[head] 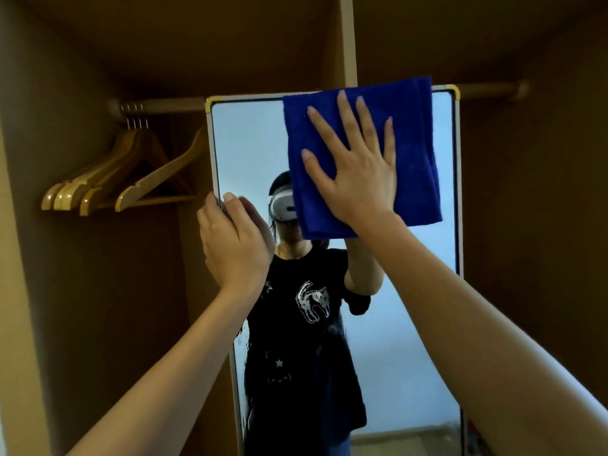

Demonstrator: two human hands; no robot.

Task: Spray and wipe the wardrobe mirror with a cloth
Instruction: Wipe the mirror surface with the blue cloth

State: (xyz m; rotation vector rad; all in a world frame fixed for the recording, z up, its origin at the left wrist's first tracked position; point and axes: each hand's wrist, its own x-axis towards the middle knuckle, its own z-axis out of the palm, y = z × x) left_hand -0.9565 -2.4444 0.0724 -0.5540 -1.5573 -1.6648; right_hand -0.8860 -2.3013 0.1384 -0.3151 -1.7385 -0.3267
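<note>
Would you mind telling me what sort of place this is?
Probably the inside of a bedroom wardrobe: wooden hangers on a rail, brown panels, and a framed mirror standing inside.

Illumination was dim and warm. The wardrobe interior (82,291) lay in deep brown shadow. The mirror (250,149) reflected a pale, bright wall, forming the brightest area. Wide-angle distortion curved the frame edges. Focus was slightly soft overall.

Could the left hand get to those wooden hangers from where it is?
Probably yes. The left hand grips the mirror by its left edge, and the wooden hangers hang just to its left with nothing between; it would have to let go first.
</note>
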